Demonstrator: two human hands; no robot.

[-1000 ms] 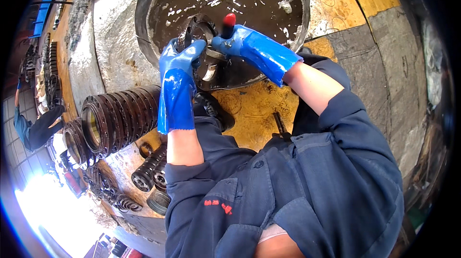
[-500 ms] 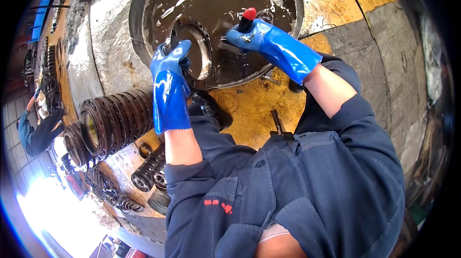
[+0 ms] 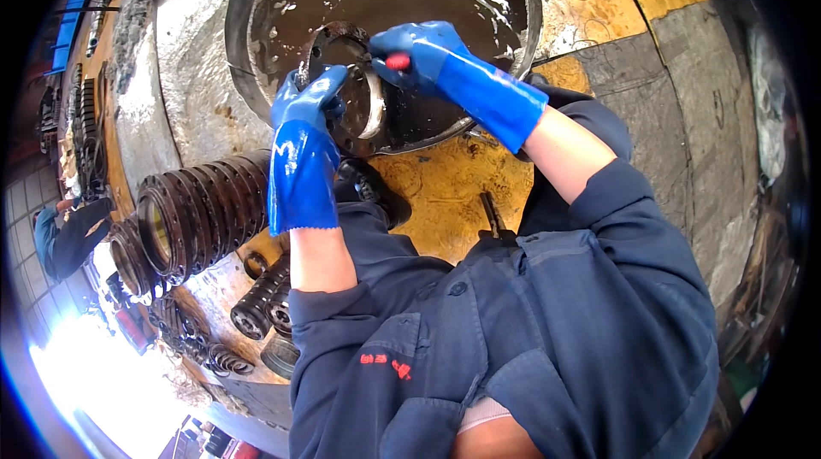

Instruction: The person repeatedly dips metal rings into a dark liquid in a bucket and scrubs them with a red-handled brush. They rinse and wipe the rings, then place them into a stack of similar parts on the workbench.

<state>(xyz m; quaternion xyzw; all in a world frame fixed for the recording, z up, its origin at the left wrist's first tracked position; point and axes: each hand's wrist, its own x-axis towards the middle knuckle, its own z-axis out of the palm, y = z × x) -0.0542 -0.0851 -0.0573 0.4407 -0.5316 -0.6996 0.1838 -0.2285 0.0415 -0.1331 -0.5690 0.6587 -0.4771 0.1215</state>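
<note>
My left hand (image 3: 306, 117), in a long blue rubber glove, is closed on the near left side of a dark metal flanged ring (image 3: 338, 35). The ring stands tilted at the near side of a round black tub (image 3: 243, 49) of murky brown liquid with foam patches. In the same kind of glove, my right hand (image 3: 428, 55) is wrapped round a red-and-black tool handle (image 3: 398, 61). That hand sits against the ring's upper right edge. The tool's working end is hidden behind the fingers and the ring.
At left, a row of similar dark flanged rings (image 3: 201, 215) lies on its side. Below it are ribbed cylindrical parts (image 3: 252, 312) and coil springs (image 3: 229, 360). A dark bar (image 3: 492, 213) stands between my legs. Another person (image 3: 64, 237) bends at the far left.
My right hand has moved left to the ring, and its wrist has turned so the handle's red end faces me. My left hand still grips the ring in nearly the same place.
</note>
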